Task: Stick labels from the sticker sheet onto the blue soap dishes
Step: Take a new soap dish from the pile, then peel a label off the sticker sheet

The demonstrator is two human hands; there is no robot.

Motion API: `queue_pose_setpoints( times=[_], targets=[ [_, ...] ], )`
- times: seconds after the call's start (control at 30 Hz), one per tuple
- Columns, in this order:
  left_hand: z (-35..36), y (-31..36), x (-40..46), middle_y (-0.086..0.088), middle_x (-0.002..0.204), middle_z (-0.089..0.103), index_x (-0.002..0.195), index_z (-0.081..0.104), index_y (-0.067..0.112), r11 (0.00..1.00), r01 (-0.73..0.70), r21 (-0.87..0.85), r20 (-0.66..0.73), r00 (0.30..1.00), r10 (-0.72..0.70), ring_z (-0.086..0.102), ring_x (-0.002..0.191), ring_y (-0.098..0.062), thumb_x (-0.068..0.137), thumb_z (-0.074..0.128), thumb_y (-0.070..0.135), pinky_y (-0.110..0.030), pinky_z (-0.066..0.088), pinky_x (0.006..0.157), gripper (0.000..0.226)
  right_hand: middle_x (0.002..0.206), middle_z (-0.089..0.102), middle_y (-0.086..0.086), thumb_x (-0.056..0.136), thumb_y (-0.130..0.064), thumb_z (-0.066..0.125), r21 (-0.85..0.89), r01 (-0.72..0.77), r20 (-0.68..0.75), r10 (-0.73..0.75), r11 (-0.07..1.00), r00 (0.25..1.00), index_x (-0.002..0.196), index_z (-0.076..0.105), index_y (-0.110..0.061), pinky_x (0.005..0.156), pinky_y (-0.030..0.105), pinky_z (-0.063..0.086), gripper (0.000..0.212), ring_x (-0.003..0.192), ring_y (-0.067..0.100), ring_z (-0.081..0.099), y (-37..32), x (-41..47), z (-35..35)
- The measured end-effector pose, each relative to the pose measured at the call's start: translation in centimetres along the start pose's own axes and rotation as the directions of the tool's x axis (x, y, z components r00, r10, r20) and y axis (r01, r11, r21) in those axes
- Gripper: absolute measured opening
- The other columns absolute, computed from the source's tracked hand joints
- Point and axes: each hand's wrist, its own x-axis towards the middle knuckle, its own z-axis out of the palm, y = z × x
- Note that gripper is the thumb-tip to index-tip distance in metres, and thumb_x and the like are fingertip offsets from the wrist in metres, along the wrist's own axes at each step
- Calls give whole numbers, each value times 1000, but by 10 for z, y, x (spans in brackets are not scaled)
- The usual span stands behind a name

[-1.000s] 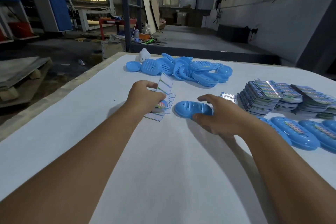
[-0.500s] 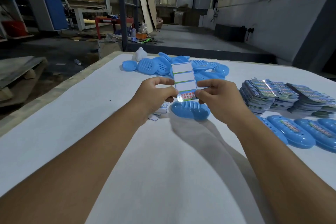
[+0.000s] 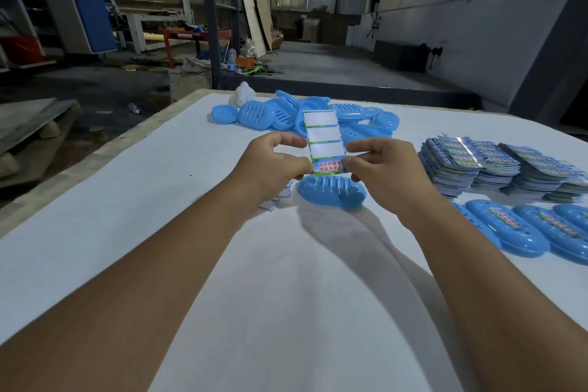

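A narrow sticker sheet (image 3: 323,140) stands upright in the air, held between both hands. Its upper three panels are blank white and one printed label remains at the bottom. My left hand (image 3: 270,165) pinches the sheet's lower left edge. My right hand (image 3: 380,165) pinches the lower right corner at the printed label. A blue soap dish (image 3: 331,196) lies on the white table (image 3: 222,264) directly below the sheet, untouched.
A heap of unlabelled blue dishes (image 3: 286,113) lies at the far table edge beside a small white object (image 3: 244,94). Stacks of sticker sheets (image 3: 477,165) sit at the right. Labelled dishes (image 3: 515,231) line the right side. Used backing sheets (image 3: 280,197) lie under my left hand.
A second ago my left hand lifted the sheet from the pile while my right hand rested on the dish. Both hands now hold the sheet above the dish.
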Motion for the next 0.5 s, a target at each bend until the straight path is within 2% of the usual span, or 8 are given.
queue_pose_setpoints(
  times=[0.1,0.17,0.23,0.3,0.37,0.5],
  targets=[
    [0,-1,-1,12,73,75,104,64,30,1000,-5,-12,18,1000,6,67,65,4,79,79,17,-11,46,51,32,72,75,-13,91,-22,73,-7,-5,-2,5,1000,1000,104,69,-25,48,11,44,14,58,-3,65,0,0,0],
    [0,-1,-1,13,76,76,103,63,32,1000,-7,-11,18,1000,7,69,73,-1,79,80,17,-15,48,56,33,75,75,-10,88,-26,76,-36,-2,-33,1,999,999,102,69,-25,59,21,51,15,67,3,67,1,-1,1],
    [0,-1,-2,12,79,77,104,62,31,1000,-23,-3,22,999,23,72,81,-6,80,80,17,-23,53,66,34,75,72,-10,85,-31,79,-154,47,-73,-59,987,996,89,69,-26,65,27,52,12,69,6,65,2,-2,2],
    [1,-2,-2,11,79,77,105,61,31,999,-49,-3,33,998,49,73,83,-6,80,80,16,-27,56,73,34,67,69,-10,83,-35,79,-249,101,-48,-116,963,992,75,70,-25,57,23,48,15,59,3,59,1,-3,4],
    [2,-2,-3,11,80,77,104,59,31,997,-76,5,42,996,76,73,81,-5,81,80,17,-25,54,71,34,61,68,-12,83,-40,78,-267,132,22,-131,955,991,68,72,-26,48,14,41,21,52,-1,54,-1,-6,7],
    [5,-5,-3,11,81,77,99,55,32,993,-115,18,59,992,114,72,76,-2,85,77,17,-22,47,69,30,61,69,-11,83,-46,74,-270,155,100,-132,951,986,66,75,-30,48,16,39,24,50,1,51,-4,-9,9]
  ],
)
